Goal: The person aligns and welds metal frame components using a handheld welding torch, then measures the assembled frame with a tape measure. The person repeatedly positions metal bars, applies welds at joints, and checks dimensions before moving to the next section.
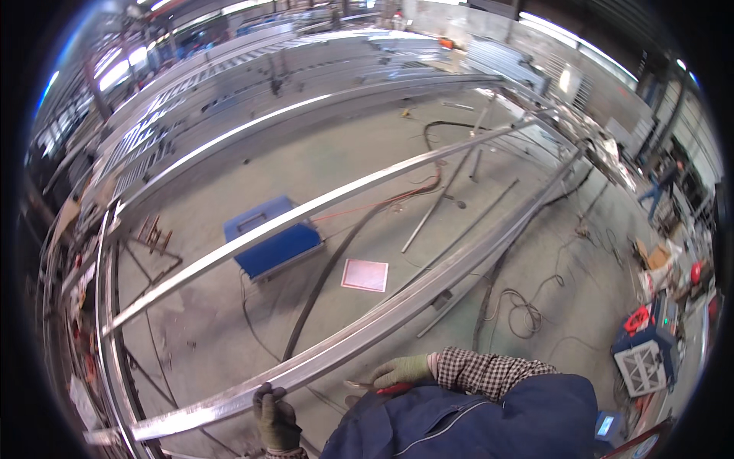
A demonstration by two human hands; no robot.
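Observation:
A long silver metal beam [336, 353] runs in front of me, from the lower left up to the far right. My left hand [277, 419], in a grey-green glove with dark fingertips, has its fingers curled against the beam's near edge. Close to my body, my right hand [403, 372] wears a pale green glove and is closed on a red-handled tool [394, 389]. The tool's working end is partly hidden, so its exact kind does not show. The beam is part of a large welded frame, with a middle crossbar [336, 201] parallel to it.
Inside the frame a blue box [283, 256] and a red-bordered sheet [365, 275] lie on the floor. A black hose [325, 279], cables [524, 312] and loose bars cross it. A blue-grey machine [646, 359] stands right; a person [664, 187] is beyond.

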